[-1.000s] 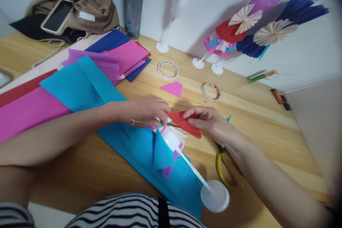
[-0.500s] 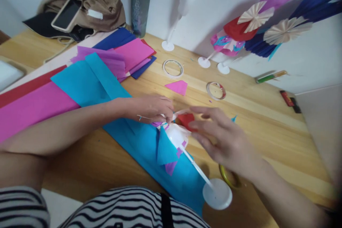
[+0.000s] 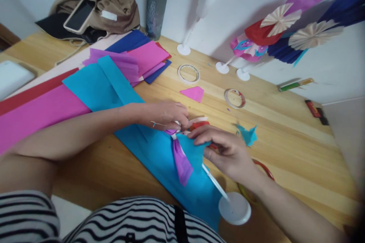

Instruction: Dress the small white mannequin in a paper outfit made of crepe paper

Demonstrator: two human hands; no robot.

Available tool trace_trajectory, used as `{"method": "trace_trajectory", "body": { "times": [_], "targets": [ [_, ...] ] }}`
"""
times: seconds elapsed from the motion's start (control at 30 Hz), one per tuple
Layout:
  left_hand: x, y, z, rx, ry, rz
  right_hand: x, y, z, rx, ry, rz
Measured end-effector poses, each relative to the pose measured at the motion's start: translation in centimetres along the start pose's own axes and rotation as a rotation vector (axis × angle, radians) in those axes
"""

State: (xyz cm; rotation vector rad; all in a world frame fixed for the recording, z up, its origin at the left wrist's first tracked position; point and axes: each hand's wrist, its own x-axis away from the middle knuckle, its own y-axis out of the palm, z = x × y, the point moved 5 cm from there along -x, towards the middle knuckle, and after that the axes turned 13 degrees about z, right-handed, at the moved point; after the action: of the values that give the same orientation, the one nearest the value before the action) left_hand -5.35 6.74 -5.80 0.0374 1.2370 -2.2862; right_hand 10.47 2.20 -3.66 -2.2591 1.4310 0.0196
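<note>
My left hand (image 3: 165,115) is closed, pinching the top of a white plastic goblet-shaped stand (image 3: 234,207) that lies tilted over a long blue tissue sheet (image 3: 114,91). My right hand (image 3: 225,150) is closed on a blue tissue piece (image 3: 194,151) wrapped over the stand's upper part. A purple strip (image 3: 182,163) hangs beside it, and a red piece (image 3: 199,124) peeks out between my hands. The stand's thin stem (image 3: 215,184) runs down to its round base near my torso.
Pink, red, purple and dark blue tissue sheets (image 3: 42,110) lie at left. Two tape rolls (image 3: 188,73) (image 3: 235,98), a pink scrap (image 3: 194,93), a blue scrap (image 3: 247,135) and scissors (image 3: 262,169) lie on the wooden table (image 3: 299,152). Decorated stands (image 3: 256,41), a bottle (image 3: 158,2), a bag with a phone (image 3: 80,15) stand behind.
My right hand let go of the red piece, swung down and closed on the blue tissue, pulling it over the stand. The purple strip now hangs out. My left hand stayed put.
</note>
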Motion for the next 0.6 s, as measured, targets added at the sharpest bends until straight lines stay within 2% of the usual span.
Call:
{"method": "trace_trajectory", "body": {
  "times": [0.1,0.17,0.33,0.5,0.6],
  "targets": [
    [0.0,0.0,0.0,0.012,0.007,-0.006,0.0,0.0,1.9,-0.242,0.302,0.066],
    [0.0,0.0,0.0,0.017,0.019,-0.009,0.2,0.2,2.7,-0.328,0.422,0.078],
    [0.0,0.2,0.1,-0.023,0.022,-0.025,0.1,0.4,2.9,-0.388,0.462,0.067],
    [-0.2,0.3,0.0,-0.019,0.052,-0.046,-0.1,0.4,3.2,-0.484,0.6,0.074],
    [-0.2,0.3,-0.1,-0.008,0.046,-0.047,-0.1,0.3,3.2,-0.544,0.624,0.086]
  ]
}}
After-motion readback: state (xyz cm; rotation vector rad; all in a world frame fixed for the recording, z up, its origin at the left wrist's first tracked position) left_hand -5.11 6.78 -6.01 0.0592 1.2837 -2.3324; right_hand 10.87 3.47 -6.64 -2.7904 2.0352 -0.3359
